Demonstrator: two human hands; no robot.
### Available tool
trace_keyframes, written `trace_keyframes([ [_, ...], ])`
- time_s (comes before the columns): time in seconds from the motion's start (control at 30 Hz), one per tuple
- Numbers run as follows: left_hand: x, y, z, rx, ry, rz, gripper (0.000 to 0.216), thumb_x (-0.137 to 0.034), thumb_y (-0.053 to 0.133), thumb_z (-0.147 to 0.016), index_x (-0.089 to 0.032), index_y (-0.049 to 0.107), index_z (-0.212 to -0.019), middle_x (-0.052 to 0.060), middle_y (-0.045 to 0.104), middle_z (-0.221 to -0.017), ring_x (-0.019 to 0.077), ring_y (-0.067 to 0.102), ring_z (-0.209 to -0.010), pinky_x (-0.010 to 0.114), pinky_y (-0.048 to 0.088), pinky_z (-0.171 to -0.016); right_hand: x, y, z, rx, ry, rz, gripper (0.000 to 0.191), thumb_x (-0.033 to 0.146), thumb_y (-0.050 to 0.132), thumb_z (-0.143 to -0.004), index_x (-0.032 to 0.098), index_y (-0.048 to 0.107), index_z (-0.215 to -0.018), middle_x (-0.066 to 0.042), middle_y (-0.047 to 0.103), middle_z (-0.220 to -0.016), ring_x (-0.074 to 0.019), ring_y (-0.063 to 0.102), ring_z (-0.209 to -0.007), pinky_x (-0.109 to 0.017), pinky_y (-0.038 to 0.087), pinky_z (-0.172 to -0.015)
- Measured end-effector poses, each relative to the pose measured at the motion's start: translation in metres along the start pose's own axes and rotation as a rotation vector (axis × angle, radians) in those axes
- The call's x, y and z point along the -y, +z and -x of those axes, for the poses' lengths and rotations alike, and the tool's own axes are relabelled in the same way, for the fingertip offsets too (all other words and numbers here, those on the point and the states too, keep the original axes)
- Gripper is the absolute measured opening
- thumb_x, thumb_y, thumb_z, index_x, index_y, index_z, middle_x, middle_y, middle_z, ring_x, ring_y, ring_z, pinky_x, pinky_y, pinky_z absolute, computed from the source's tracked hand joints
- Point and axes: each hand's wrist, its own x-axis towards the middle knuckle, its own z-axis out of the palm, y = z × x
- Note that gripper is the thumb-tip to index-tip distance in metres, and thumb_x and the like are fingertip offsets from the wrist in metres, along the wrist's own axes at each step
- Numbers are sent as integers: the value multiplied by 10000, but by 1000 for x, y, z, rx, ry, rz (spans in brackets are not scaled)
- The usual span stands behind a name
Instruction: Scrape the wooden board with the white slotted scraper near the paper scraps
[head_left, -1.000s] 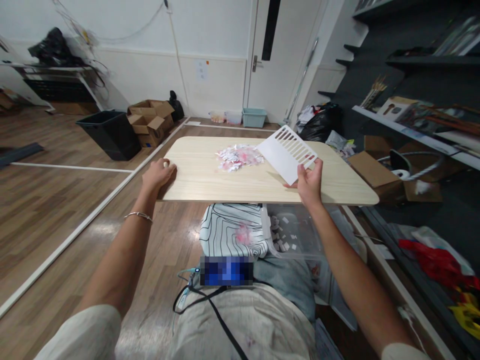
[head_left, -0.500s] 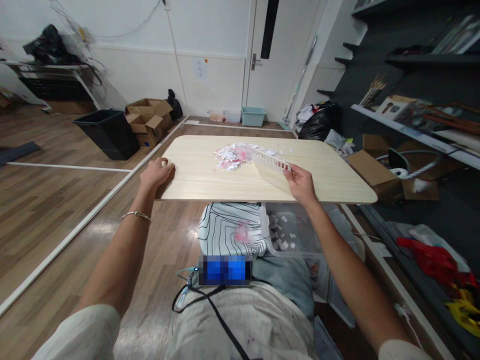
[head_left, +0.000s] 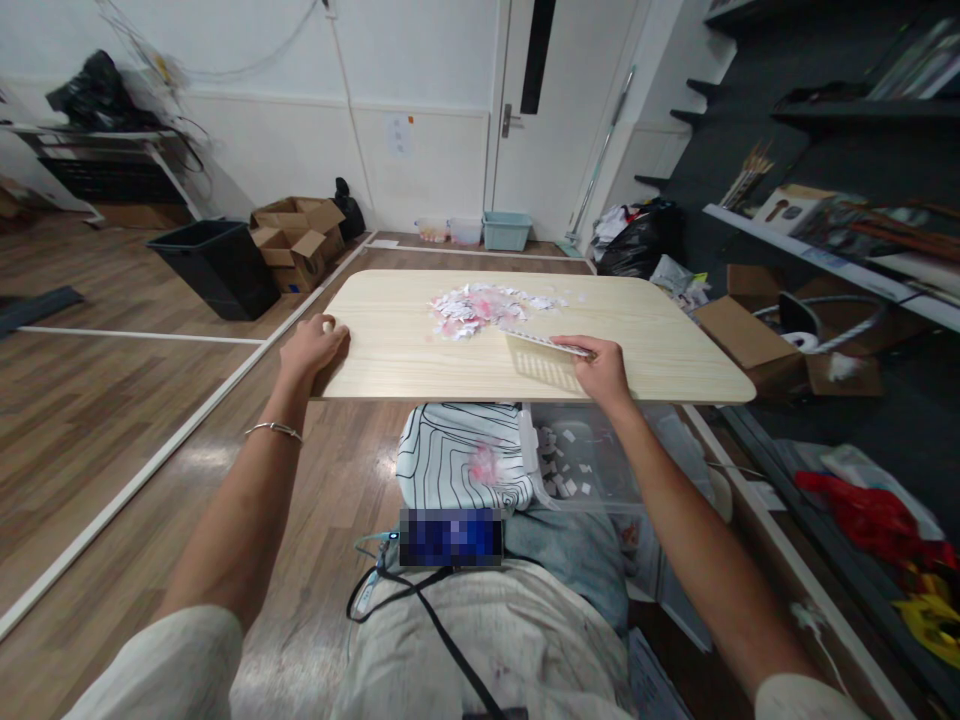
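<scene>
My right hand (head_left: pixel 602 371) pinches one end of a thin white slotted plastic strip (head_left: pixel 544 342). The strip is tilted just above a light wooden table (head_left: pixel 667 335), where its shadow shows rows of holes. Beyond the strip's far end lies a loose heap of small white and pink paper scraps (head_left: pixel 474 306). At the table's left edge, my left hand (head_left: pixel 313 347) has its fingers curled over the rim; the fingertips are partly hidden.
Under the table's near edge are a clear plastic bin (head_left: pixel 607 460) with white paper squares and a line-patterned cushion (head_left: pixel 442 465). A black trash bin (head_left: pixel 217 270) and cardboard boxes (head_left: pixel 296 240) stand at left. Another open carton (head_left: pixel 757 330) sits at right.
The slotted strip has come back from the paper heap toward me and turned flatter, with its edge now toward my view. My left hand stays at the table's edge.
</scene>
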Motion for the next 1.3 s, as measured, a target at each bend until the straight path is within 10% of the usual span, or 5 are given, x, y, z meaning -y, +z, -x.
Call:
trace_keyframes([
  [0.37, -6, -5, 7, 2, -1, 6, 643, -559, 545, -1045, -244, 756, -1565, 264, 735, -1651, 499, 718, -1522, 633, 586, -1258, -4, -6, 1, -158, 54, -6, 438, 178, 607, -652, 280, 980, -857, -36, 968, -982, -347, 942, -1108, -452, 748, -1070],
  [1.3, -3, -5, 5, 33, -10, 4, 683, -598, 510, -1078, -249, 724, -1624, 252, 702, -1715, 475, 682, -1591, 612, 556, -1305, 5, -10, 12, -61, -77, -43, 499, 102, 594, -648, 289, 988, -892, -52, 973, -1061, -328, 936, -1116, -488, 746, -1102],
])
